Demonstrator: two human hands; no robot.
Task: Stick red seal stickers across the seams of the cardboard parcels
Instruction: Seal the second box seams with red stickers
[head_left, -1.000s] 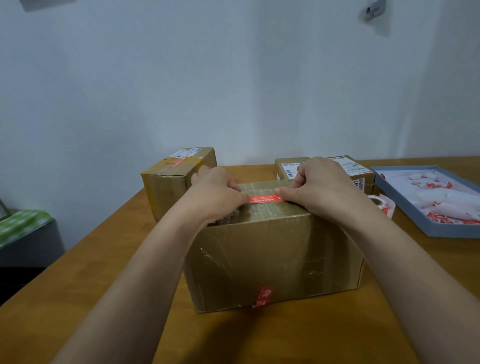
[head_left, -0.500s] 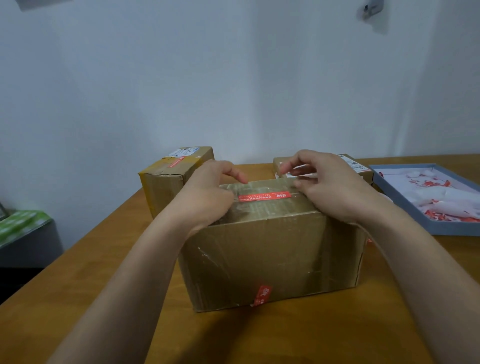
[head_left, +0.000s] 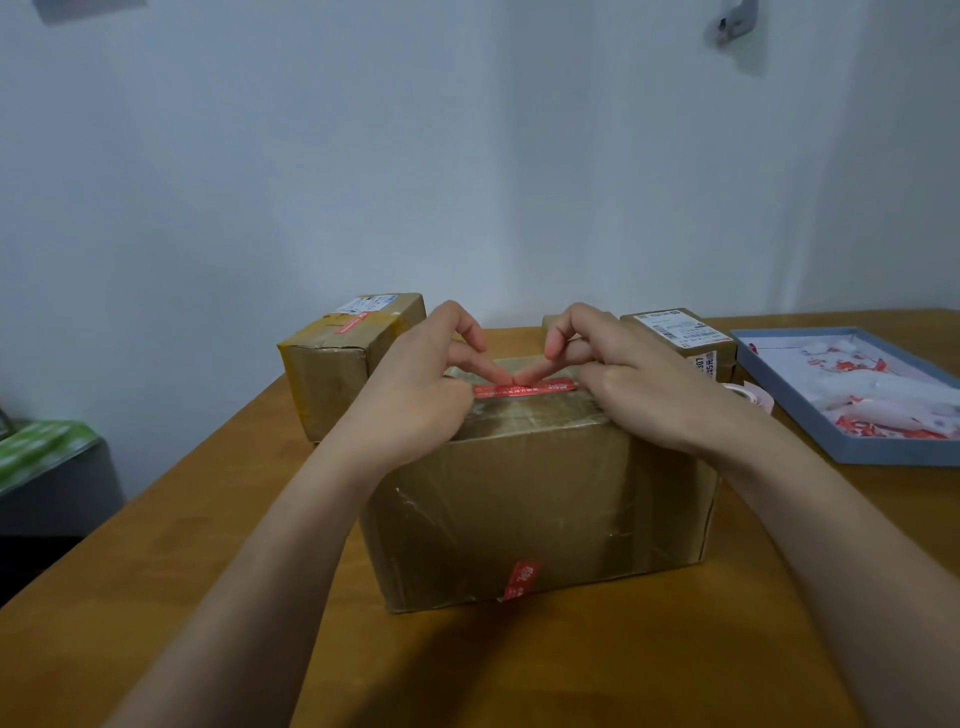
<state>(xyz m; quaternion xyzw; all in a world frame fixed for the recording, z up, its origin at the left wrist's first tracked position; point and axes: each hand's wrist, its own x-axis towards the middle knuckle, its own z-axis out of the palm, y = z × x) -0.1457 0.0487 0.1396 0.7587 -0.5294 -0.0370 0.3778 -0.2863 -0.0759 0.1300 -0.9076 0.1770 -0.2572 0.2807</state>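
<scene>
Since half a second ago both hands have come together over the top of the front parcel (head_left: 540, 499): the left hand (head_left: 415, 389) and the right hand (head_left: 634, 384) now meet index tip to index tip on the middle of the red seal sticker (head_left: 524, 388), where before they sat apart at its two ends. Neither grip grasps anything; the index fingers press down on the strip while the other fingers are loosely bent (the thumbs are partly hidden).

The strip lies flat across the taped top of the parcel, near its front edge, and looks fully laid; what is left here is likely only smoothing outward. A second red sticker (head_left: 521, 579) already bridges the bottom edge of the front face. The parcel stands near the middle of the bench (head_left: 208, 545).

Toward the bench's far left, another parcel (head_left: 337, 384) carries a red strip on top. At the far side, right of centre, a third parcel (head_left: 680, 338) shows only a white label, so it may remain to do. A blue tray (head_left: 789, 415) of red-and-white scraps sits at the right edge.
</scene>
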